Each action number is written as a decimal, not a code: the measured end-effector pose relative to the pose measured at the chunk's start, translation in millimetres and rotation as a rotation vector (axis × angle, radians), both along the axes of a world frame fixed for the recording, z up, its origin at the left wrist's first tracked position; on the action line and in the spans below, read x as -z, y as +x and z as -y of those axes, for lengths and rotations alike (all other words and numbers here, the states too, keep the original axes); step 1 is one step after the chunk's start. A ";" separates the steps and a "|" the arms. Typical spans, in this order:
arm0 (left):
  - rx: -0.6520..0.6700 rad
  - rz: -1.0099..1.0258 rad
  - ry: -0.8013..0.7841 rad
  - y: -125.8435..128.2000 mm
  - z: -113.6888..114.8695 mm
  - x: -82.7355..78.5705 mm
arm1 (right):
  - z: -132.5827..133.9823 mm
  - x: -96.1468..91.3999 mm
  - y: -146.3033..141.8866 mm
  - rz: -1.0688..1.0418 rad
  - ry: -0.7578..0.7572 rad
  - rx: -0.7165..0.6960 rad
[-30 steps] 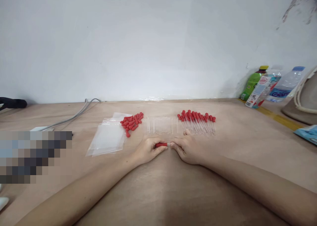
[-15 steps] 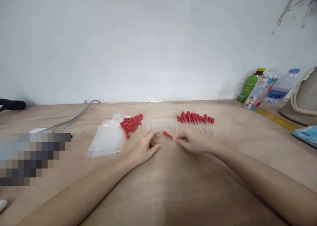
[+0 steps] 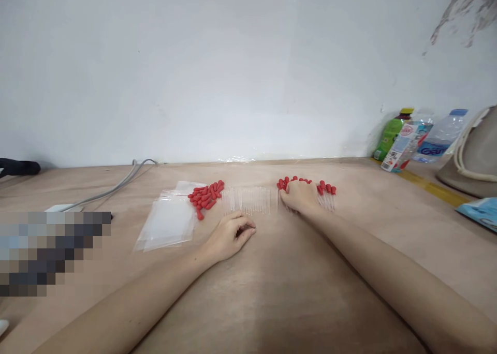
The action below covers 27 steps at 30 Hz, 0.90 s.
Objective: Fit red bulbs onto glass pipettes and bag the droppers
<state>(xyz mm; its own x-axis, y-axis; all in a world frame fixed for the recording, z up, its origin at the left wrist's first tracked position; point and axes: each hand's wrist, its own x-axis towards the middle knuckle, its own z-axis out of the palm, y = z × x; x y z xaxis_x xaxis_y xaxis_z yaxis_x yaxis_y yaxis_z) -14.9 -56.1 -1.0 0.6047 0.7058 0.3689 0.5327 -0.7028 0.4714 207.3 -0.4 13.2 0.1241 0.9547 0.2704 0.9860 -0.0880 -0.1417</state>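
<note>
My right hand (image 3: pixel 301 196) is closed over a row of glass droppers with red rubber bulbs (image 3: pixel 328 188). Its fingertips pinch a dropper at the row's left end, though the fingers hide most of it. My left hand (image 3: pixel 233 235) rests on the table, holding nothing, with a gap between thumb and curled fingers. Just beyond it lie several bare glass tubes (image 3: pixel 256 200) side by side. A pile of loose red rubber bulbs (image 3: pixel 205 196) sits to the left of the tubes.
Clear plastic zip bags (image 3: pixel 169 224) lie left of the bulbs, on the wooden table (image 3: pixel 303 297). A grey cable (image 3: pixel 116 183) runs at the back left. Bottles (image 3: pixel 392 136), a carton (image 3: pixel 406 147) and a hat (image 3: pixel 476 152) stand at the right, near a blue packet (image 3: pixel 479 211).
My right hand has carried a dropper away from near my left hand to the row at the right. My left hand has stayed nearly in place, its fingers a little more curled.
</note>
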 end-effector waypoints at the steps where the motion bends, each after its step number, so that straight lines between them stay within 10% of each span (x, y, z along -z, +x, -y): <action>1: -0.001 -0.002 0.000 0.1 -0.1 -0.1 | -0.3 0.9 0.2 0.010 0.001 0.002; 27: 0.003 -0.016 -0.002 0.5 -1.7 2.3 | 11.9 2.8 -29.8 0.100 -0.067 -0.082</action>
<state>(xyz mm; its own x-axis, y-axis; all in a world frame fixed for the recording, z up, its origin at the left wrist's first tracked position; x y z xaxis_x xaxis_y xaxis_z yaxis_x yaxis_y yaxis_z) -14.4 -54.4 -3.3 0.6124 0.7052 0.3574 0.5386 -0.7030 0.4644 177.5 -12.2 10.4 0.0201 0.9768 0.2132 0.9992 -0.0121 -0.0387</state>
